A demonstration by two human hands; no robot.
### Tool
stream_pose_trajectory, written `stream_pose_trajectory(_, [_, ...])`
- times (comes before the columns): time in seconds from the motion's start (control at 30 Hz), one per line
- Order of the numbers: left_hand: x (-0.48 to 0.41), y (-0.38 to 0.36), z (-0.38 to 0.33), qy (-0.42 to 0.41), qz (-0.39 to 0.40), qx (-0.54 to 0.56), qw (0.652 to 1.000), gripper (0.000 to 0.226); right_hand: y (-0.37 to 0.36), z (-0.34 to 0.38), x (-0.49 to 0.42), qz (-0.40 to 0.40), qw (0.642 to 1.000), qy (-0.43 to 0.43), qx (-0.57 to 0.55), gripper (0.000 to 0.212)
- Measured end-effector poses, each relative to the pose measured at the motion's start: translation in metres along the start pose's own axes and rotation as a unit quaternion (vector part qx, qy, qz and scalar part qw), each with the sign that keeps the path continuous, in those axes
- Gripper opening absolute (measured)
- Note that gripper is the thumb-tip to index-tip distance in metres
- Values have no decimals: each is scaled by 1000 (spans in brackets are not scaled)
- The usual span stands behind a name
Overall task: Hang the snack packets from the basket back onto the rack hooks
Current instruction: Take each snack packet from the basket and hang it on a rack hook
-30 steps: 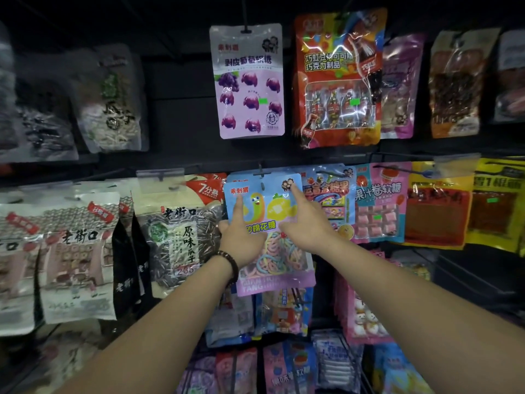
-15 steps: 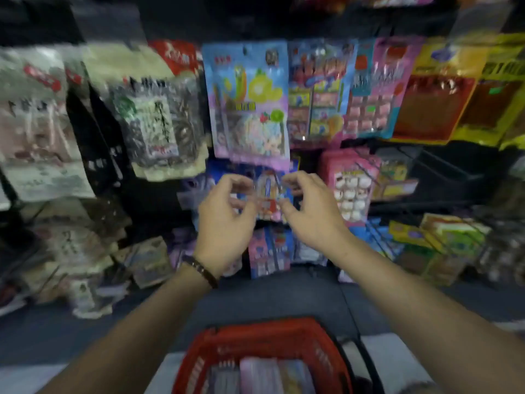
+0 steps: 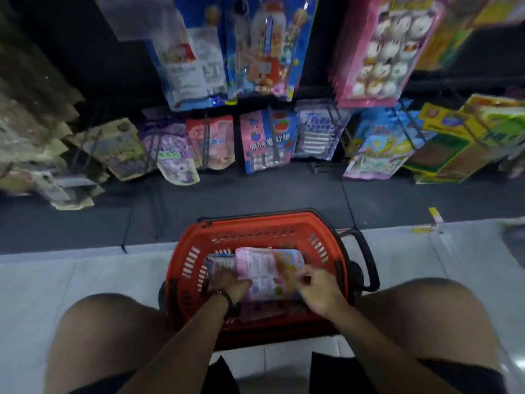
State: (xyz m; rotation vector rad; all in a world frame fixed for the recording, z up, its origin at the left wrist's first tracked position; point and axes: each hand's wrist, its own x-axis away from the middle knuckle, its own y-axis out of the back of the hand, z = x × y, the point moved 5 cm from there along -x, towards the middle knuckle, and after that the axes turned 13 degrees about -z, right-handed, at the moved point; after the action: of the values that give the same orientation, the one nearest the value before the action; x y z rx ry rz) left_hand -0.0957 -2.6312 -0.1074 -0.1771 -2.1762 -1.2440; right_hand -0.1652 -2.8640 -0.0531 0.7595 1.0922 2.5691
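Several flat snack packets [image 3: 255,268] lie inside the red plastic slotted shopping basket [image 3: 255,231], which I use as the landmark for all positions below. The topmost is a pink printed packet [image 3: 257,264], lying face down with small text showing; a pale blue and yellow packet [image 3: 289,258] sits beside it toward the basket's right wall, and a dark purple packet [image 3: 218,264] toward the left wall.

My left hand [image 3: 230,284], with a dark bracelet [image 3: 224,295] at the wrist, reaches into the basket and presses on the pink packet's near left edge. Its fingers are curled over the packet, but I cannot tell whether they have closed on it. My right hand [image 3: 315,285] is inside the basket's near right corner, with thumb and fingertips pinched together at the right edge of the packets; what they grip is blurred.

The basket rests on pale floor tiles [image 3: 85,280] between my bare knees, its black handle [image 3: 366,257] folded down on the right side.

Beyond the basket's far rim, a dark rack base [image 3: 255,191] carries rows of hanging packets. Directly beyond hangs a blue and pink packet [image 3: 267,140]; higher, a pink packet with white round sweets [image 3: 380,49].
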Motion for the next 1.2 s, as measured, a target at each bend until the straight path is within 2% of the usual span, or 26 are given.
stream_pose_trajectory(0.07, [-9, -11, -3, -6, -17, -86, 996, 84, -13, -20, 1, 36, 999, -21, 14, 16])
stream_pose_trajectory(0.13, [-13, -15, -10, 3, -31, -110, 993, 83, -22, -29, -1, 66, 997, -44, 17, 31])
stream_pose_trajectory(0.27, [-17, -30, -22, 25, -57, -34, 997, 72, -25, -25, -14, 38, 997, -66, -30, 21])
stream_pose_trajectory(0.3, [-17, -34, -22, 43, -58, -11, 997, 73, -25, -24, -15, 36, 996, -67, -37, 24])
stream_pose_trajectory(0.37, [-18, -40, -20, 82, -61, 43, 994, 76, -24, -24, -15, 52, 997, -50, -33, 41])
stream_pose_trajectory(0.4, [-19, -46, -19, 90, -48, 63, 993, 75, -23, -25, -15, 61, 997, -44, -24, 44])
stream_pose_trajectory(0.53, [-17, -63, -28, 119, 30, 180, 976, 59, -24, -34, -13, 69, 996, -54, 4, 33])
stream_pose_trajectory(0.67, [-10, -62, -32, 119, 36, 231, 965, 43, -28, -30, -8, 92, 994, -54, 29, 39])
stream_pose_trajectory(0.73, [-4, -57, -31, 133, 15, 291, 947, 38, -29, -30, -6, 91, 993, -69, 17, 43])
stream_pose_trajectory(0.8, [5, -50, -27, 153, -6, 374, 915, 36, -28, -29, -1, 94, 992, -88, 3, 49])
stream_pose_trajectory(0.93, [38, -30, -20, 170, 10, 539, 825, 33, -30, -31, 12, 116, 978, -161, -66, 28])
stream_pose_trajectory(1.0, [60, -20, -17, 146, 44, 609, 778, 34, -28, -27, 22, 105, 963, -215, -128, 37])
stream_pose_trajectory(1.1, [89, -11, -10, 101, 91, 668, 732, 44, -25, -16, 36, 102, 894, -305, -311, 52])
stream_pose_trajectory(1.2, [108, -3, -10, 54, 126, 653, 745, 50, -15, 3, 35, 66, 830, -286, -474, 46])
